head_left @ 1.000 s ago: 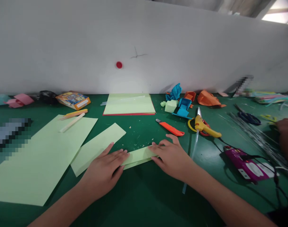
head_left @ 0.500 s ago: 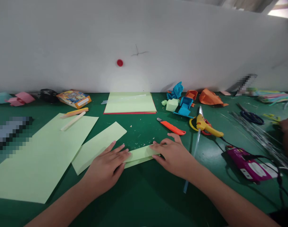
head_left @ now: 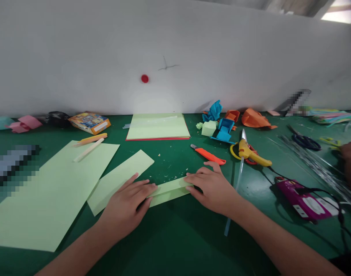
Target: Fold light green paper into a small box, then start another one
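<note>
A dark green surface (head_left: 175, 245) meets a plain white wall panel (head_left: 77, 57) bearing a small red dot (head_left: 144, 78); a bright light patch (head_left: 340, 14) shows top right.

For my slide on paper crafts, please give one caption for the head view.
Left hand and right hand press a folded light-green strip on the green table, orange knife behind.

Two hands, the left hand (head_left: 126, 205) and the right hand (head_left: 212, 188). Three green papers: one folded strip (head_left: 169, 190) under both, one narrow sheet (head_left: 120, 180) and one wide sheet (head_left: 54, 195) to their left. Beyond them: one paper stack (head_left: 158, 126), one orange knife (head_left: 208, 154), one glue gun (head_left: 250, 153).
</note>
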Motion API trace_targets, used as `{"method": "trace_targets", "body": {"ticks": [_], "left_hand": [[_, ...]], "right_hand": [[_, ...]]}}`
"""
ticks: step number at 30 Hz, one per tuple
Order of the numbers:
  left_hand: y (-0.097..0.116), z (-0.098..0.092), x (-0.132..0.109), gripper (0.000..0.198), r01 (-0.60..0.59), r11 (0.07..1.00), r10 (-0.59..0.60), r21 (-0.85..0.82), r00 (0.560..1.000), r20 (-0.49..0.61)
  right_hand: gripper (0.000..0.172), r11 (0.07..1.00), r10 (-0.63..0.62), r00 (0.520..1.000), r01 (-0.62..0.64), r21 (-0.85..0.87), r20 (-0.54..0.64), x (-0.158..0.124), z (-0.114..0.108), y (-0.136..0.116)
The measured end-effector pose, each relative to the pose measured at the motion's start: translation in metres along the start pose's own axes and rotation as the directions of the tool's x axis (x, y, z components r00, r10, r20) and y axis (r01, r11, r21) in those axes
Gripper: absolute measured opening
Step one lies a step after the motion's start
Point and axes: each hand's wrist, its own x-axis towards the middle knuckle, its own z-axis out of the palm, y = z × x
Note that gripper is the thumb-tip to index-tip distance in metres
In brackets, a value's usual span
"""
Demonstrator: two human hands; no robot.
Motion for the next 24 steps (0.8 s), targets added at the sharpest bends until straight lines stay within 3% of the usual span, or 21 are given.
{"method": "trace_targets", "body": {"ticks": [8,14,24], "left_hand": [[-0.001,-0.006,0.002,0.032,0.146,0.989,-0.146,0.004,0.989,-0.033],[-0.001,-0.013,0.006,0.036,0.274,0.962,-0.274,-0.009,0.962,-0.02],[-0.003,-0.013,0.008,0.035,0.315,0.949,-0.314,-0.034,0.949,0.016]], "right_hand": [[0.024,0.993,-0.012,0.992,0.026,0.113,-0.124,0.001,0.008,0.008],[0.021,0.985,0.025,0.993,-0.005,0.171,-0.116,0.005,0.014,0.018],[0.017,0.96,0.104,0.989,-0.073,0.27,-0.101,0.007,0.017,0.02]]}}
